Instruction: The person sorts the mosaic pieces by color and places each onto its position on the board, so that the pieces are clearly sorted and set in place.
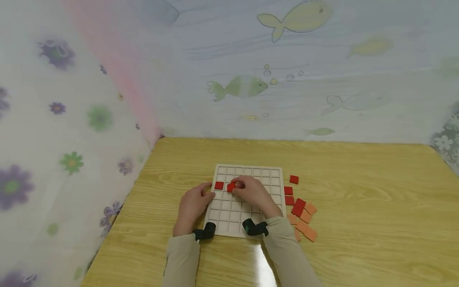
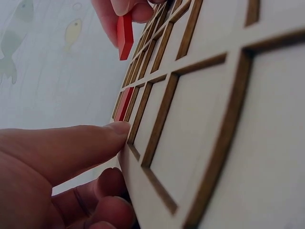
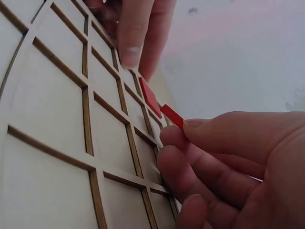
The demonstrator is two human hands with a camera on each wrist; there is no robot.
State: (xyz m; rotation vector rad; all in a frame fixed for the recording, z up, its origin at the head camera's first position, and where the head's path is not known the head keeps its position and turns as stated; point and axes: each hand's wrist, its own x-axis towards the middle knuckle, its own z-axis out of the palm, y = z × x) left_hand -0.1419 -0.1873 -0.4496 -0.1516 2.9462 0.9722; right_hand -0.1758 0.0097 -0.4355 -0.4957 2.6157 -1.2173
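In the head view the right hand [image 1: 254,196] angles over the board [image 1: 234,216], pinching a red tile [image 1: 231,186]; left wrist, the left hand [image 2: 43,167] grips the board's edge; right wrist, a second tile [image 3: 150,97] lies just beyond the right hand's fingertips.

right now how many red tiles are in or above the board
2: one red tile lies in the left column of the board; another tile is pinched by the right hand, which may hide more.

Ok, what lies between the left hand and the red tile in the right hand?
In the head view, another red tile, in the leftmost column of the board, lies between the left hand and the pinched tile.
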